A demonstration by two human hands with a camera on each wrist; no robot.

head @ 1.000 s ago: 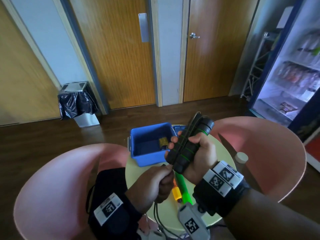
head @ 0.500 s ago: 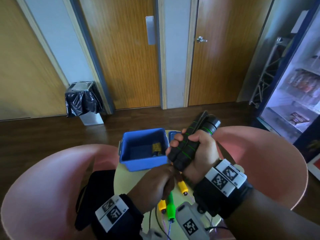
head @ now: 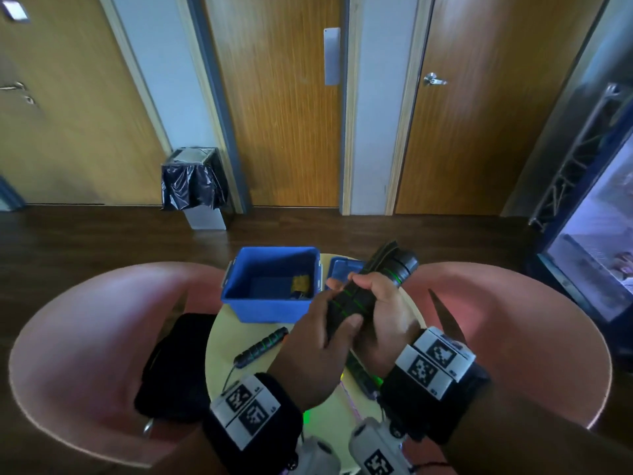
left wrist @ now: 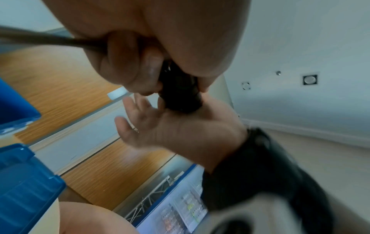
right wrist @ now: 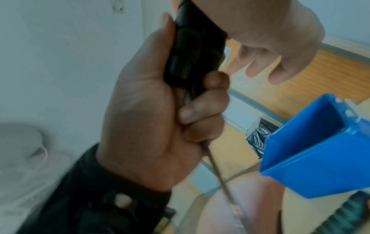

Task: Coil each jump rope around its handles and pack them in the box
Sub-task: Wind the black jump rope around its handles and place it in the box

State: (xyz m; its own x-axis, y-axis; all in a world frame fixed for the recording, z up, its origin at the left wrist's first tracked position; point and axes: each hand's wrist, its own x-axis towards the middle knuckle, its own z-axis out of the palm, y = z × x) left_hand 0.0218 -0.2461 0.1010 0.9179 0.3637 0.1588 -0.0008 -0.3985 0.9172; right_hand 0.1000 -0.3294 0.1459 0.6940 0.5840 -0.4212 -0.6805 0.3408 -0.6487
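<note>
A pair of black jump rope handles [head: 383, 272] with green rings, rope wound along them, is held above the round table [head: 219, 341]. My right hand [head: 373, 296] curls round the middle of the bundle. My left hand [head: 329, 320] grips its lower end; in the right wrist view my left hand [right wrist: 156, 114] also holds the loose rope [right wrist: 220, 177], which trails down. The open blue box [head: 270, 303] stands just left of the hands, with something yellow [head: 301, 284] inside. Another black handle [head: 262, 347] lies on the table.
The blue lid [head: 342, 269] lies behind the box. Pink chairs [head: 85, 320] flank the table, and a black bag [head: 171, 365] sits on the left one. A lined bin [head: 193, 186] stands by the doors. A glass-fronted fridge [head: 599, 241] is at the right.
My left hand has come up from below the bundle, where it pinched the rope, and now grips the handles' lower end. The right hand kept its hold. The view tilted up.
</note>
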